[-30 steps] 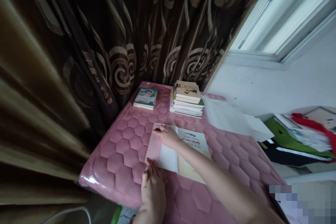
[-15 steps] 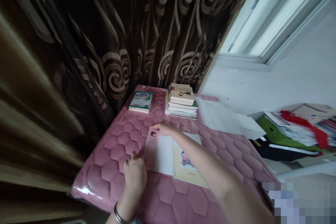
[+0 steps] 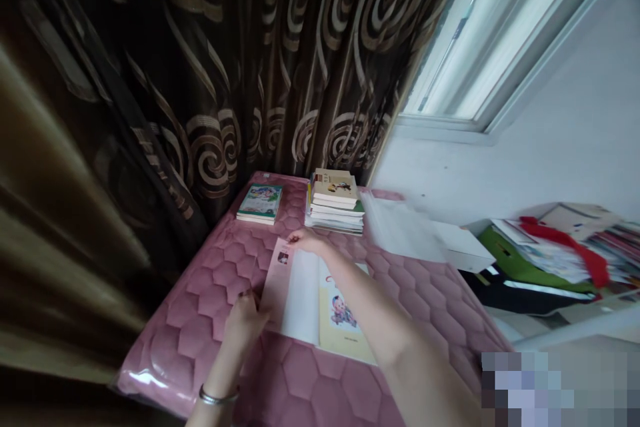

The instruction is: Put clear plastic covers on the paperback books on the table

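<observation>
A: Position of the book?
B: Flat on the pink table cover, between the arms. Cartoon front at right, white strip in the middle, pink flap spread at left.
A: Right hand?
B: At the flap's top edge, fingers narrow and bent. Pinching or only pressing: cannot tell. Forearm crosses the front.
A: Left hand?
B: Fingers curled at the flap's lower left edge; grip cannot be told. Bangle on wrist.
A: Beyond?
B: Green-edged books at left, taller stack beside them, apart.
</observation>
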Tool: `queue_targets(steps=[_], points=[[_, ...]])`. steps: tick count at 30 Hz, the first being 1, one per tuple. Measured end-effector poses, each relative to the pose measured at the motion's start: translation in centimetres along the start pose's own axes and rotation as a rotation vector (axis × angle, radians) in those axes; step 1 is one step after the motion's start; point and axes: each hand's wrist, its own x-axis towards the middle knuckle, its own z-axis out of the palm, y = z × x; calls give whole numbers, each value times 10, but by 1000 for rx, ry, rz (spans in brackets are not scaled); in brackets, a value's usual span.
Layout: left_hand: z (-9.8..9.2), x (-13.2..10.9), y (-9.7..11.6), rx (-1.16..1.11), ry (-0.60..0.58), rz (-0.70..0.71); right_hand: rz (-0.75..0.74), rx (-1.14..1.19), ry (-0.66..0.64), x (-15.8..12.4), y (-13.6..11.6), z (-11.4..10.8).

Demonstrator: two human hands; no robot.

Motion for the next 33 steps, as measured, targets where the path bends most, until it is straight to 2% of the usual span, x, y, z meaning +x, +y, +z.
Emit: queue_targets(steps=[3,5,7,10,13,15,17,21,23,27,30,33], points=[[-1,-11,9,-206,125,101,-28,106,66,-16,-2,-17],[0,-24,25,-308,206,166,-38,157,119,-33,-3,-30],[3,-37,45,-363,230,225,-31,215,200,-55,-4,-44],[14,-54,76,-407,222,363,62,412,326,-99,-9,-60],[33,-65,101,-437,163,505,212,594,315,-145,-17,-68],[47,-70,114,-402,97,603,257,599,303,-170,-19,-69],[59,-75,124,-306,29,702,260,500,351,-187,-16,-68],[73,-78,129,-76,-119,859,177,374,505,-204,12,-62],[77,-71,127,26,-153,861,150,419,554,-207,32,-57],[86,-43,117,239,-146,785,204,443,624,-211,65,-43],[95,-26,109,338,-130,799,283,277,609,-215,76,-34],[104,-19,103,371,-105,839,359,-13,594,-218,75,-26]])
